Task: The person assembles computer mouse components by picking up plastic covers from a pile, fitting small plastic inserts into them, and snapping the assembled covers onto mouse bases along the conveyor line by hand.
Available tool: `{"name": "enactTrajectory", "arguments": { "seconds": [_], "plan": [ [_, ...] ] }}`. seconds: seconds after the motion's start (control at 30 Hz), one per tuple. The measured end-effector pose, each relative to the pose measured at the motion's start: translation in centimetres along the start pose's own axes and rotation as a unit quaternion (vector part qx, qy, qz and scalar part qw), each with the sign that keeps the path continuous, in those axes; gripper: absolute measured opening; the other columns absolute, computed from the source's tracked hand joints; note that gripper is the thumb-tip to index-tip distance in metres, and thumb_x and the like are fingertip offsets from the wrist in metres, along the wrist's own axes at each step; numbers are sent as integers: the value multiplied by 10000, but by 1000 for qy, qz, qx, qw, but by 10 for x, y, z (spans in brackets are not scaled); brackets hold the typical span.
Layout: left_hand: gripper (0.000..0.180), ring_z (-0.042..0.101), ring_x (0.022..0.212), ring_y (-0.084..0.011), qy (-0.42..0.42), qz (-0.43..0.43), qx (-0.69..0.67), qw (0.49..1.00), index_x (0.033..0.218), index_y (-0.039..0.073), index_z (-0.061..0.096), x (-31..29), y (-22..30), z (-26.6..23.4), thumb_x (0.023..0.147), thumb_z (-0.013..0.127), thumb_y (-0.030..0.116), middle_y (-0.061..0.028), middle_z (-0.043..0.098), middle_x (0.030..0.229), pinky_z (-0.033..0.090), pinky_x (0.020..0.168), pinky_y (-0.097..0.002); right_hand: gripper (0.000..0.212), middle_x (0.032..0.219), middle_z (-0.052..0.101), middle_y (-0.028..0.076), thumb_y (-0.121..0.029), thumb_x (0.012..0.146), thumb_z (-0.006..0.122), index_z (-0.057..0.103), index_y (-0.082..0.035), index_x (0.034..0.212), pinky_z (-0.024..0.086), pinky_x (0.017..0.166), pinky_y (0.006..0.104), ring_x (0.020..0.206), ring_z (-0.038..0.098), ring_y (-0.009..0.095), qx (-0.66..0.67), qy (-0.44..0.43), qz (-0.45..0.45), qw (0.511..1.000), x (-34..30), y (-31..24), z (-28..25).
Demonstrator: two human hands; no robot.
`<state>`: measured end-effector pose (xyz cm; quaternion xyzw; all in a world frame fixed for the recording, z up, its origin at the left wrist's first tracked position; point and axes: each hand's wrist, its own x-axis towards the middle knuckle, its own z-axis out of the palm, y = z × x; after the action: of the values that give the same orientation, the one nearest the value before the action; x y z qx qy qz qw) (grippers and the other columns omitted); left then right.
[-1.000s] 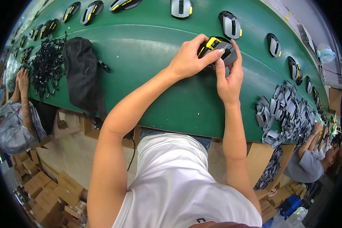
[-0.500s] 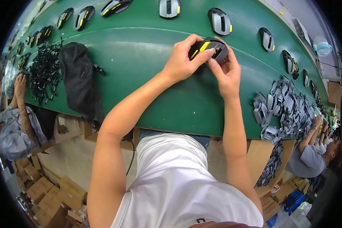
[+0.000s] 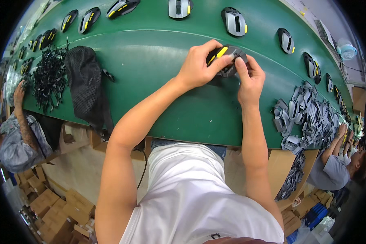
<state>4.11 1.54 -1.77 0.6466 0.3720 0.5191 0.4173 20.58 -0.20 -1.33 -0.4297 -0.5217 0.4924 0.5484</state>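
Between my two hands, above the green table (image 3: 158, 118), is a black computer mouse (image 3: 227, 51) with yellow side buttons. My left hand (image 3: 199, 65) is closed round its left side, the thumb lying across the top. My right hand (image 3: 250, 77) grips the other side, its thumb pressed on the shell near the left thumb. Part of the mouse is covered by the fingers. To the right of my right hand lies a heap of grey plastic shell pieces (image 3: 305, 112).
Several mice stand along the far strip, among them a grey and black mouse (image 3: 234, 22). Left are a black mesh bag (image 3: 85, 81) and a pile of small black parts (image 3: 49, 77). Co-workers sit at both sides. A carton (image 3: 290, 175) of grey pieces stands below the right edge.
Both hands and the mouse have shifted slightly right. The mouse is tilted differently, and my right thumb has moved up onto its top. The co-worker's hand at left has moved a little.
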Motion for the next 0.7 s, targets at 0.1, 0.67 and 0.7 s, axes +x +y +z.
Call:
{"name": "enactTrajectory", "arguments": {
  "seconds": [0.1, 0.67, 0.7],
  "plan": [
    [318, 522, 553, -106, 40, -69, -144, 986, 841, -26, 580, -3, -2, 9, 823, 685, 273, -108, 583, 656, 409, 505, -264, 289, 942, 644, 69, -127, 876, 638, 586, 63, 1088, 467, 787, 233, 859, 592, 104, 106, -14, 21, 994, -2, -2, 5],
    [607, 599, 909, -158, 65, -117, -206, 969, 1170, -13, 531, 14, -15, -9, 947, 364, 527, -68, 618, 1012, 472, 792, -263, 376, 1135, 600, 28, 24, 559, 675, 721, -179, 872, 381, 966, 390, 1161, 455, 295, -371, -47, -306, 876, 1, -15, 6],
    [607, 599, 909, -158, 66, -119, -206, 969, 1170, -13, 531, 15, -9, -13, 947, 364, 527, -68, 618, 1012, 472, 792, -263, 376, 1135, 600, 28, 24, 559, 675, 721, -179, 872, 381, 966, 390, 1161, 455, 295, -371, -48, -304, 876, 0, -17, 7]
  ]
}}
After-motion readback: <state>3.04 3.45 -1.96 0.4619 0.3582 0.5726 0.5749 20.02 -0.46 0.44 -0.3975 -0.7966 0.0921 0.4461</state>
